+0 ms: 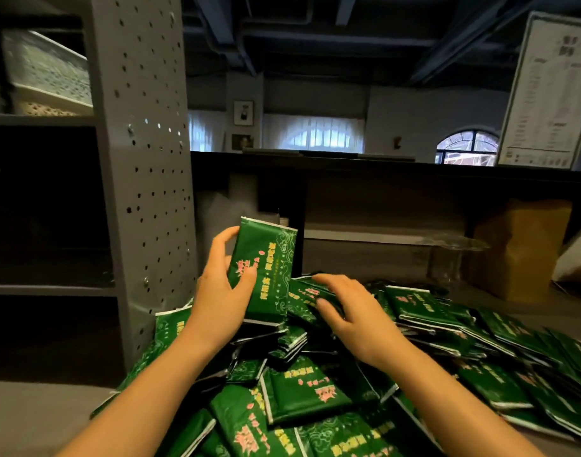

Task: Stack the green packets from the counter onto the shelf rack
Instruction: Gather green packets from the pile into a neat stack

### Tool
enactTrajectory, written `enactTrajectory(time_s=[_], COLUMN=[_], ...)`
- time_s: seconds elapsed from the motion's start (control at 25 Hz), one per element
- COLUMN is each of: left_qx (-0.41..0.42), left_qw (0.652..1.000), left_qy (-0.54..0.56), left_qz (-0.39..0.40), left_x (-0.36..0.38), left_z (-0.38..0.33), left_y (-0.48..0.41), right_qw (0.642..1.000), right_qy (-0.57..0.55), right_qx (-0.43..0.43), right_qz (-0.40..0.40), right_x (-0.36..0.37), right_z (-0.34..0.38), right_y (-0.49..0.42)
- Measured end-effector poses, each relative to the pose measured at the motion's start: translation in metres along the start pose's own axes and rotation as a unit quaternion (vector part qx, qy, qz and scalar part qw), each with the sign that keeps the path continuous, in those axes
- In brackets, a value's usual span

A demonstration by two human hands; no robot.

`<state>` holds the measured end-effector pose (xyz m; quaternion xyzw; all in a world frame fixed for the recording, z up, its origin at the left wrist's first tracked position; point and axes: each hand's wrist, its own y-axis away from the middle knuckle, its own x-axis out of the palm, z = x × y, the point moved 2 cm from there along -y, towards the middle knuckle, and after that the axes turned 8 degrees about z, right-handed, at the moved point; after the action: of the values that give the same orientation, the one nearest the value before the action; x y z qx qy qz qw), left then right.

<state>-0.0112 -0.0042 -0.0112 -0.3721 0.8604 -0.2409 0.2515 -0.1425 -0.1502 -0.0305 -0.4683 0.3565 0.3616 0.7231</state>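
A big heap of green packets with pink and yellow print covers the counter in front of me. My left hand grips a small stack of green packets held upright above the heap, thumb on the printed face and fingers behind. My right hand lies on top of the heap just to the right, fingers spread and slightly bent over a packet. The grey shelf rack stands at the left, its dark shelves beside my left hand.
A perforated grey upright of the rack rises close to my left hand. White baskets sit on an upper shelf. A brown paper bag and clear plastic lids stand at the back right, under a dark ledge.
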Motion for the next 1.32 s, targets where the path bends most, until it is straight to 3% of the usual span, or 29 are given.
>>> enactTrajectory(time_s=[0.16, 0.36, 0.6, 0.72, 0.8, 0.88, 0.96, 1.16, 1.32], left_qx=[0.012, -0.043, -0.074, -0.080, -0.081, -0.089, -0.086, -0.080, -0.068], left_qw=[0.999, 0.998, 0.995, 0.992, 0.993, 0.992, 0.994, 0.992, 0.985], left_qy=[-0.019, 0.023, 0.064, 0.080, 0.076, 0.078, 0.060, 0.097, 0.155], left_qz=[-0.030, -0.035, -0.036, -0.054, -0.046, -0.035, -0.020, -0.005, 0.018], left_x=[-0.002, 0.001, 0.005, 0.002, 0.002, 0.004, 0.008, 0.020, 0.029], left_z=[0.000, 0.005, 0.005, 0.000, -0.003, -0.002, 0.000, -0.007, -0.012], left_y=[0.013, 0.018, 0.015, 0.014, 0.015, 0.017, 0.019, 0.025, 0.029], right_qw=[0.978, 0.963, 0.965, 0.977, 0.978, 0.953, 0.920, 0.915, 0.916], right_qy=[0.188, 0.262, 0.254, 0.155, 0.000, -0.180, -0.316, -0.377, -0.371], right_qx=[0.013, 0.035, 0.038, 0.052, 0.047, 0.037, 0.042, 0.064, 0.067], right_qz=[0.092, 0.054, -0.055, -0.135, -0.205, -0.240, -0.227, -0.130, -0.137], right_x=[0.015, 0.012, 0.001, -0.004, -0.009, -0.014, -0.016, 0.004, 0.021], right_z=[0.005, 0.009, 0.009, 0.000, 0.002, 0.012, 0.021, 0.034, 0.044], right_y=[0.009, 0.014, 0.015, 0.015, 0.017, 0.020, 0.022, 0.020, 0.021])
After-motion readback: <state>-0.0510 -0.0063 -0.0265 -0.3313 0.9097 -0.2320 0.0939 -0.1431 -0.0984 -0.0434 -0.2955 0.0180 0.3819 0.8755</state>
